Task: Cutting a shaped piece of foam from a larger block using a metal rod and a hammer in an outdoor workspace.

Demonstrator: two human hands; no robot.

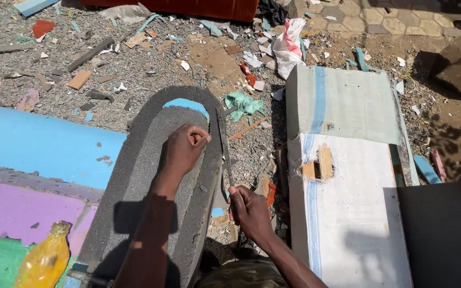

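Observation:
A long grey foam piece (pixel 134 176) with a rounded far end and a light-blue patch lies lengthwise in front of me. My left hand (pixel 185 148) is closed and pressed down on the foam near its far end. My right hand (pixel 249 210) grips the handle of a long thin blade (pixel 223 144), which runs along the foam's right edge and points away from me.
A blue, purple and green foam slab (pixel 33 160) lies at the left with a yellow bottle (pixel 44 261) on it. A white and grey upholstered block (pixel 342 176) stands at the right, beside a dark board (pixel 444 229). Foam scraps and wood bits litter the gravel ground (pixel 134 69).

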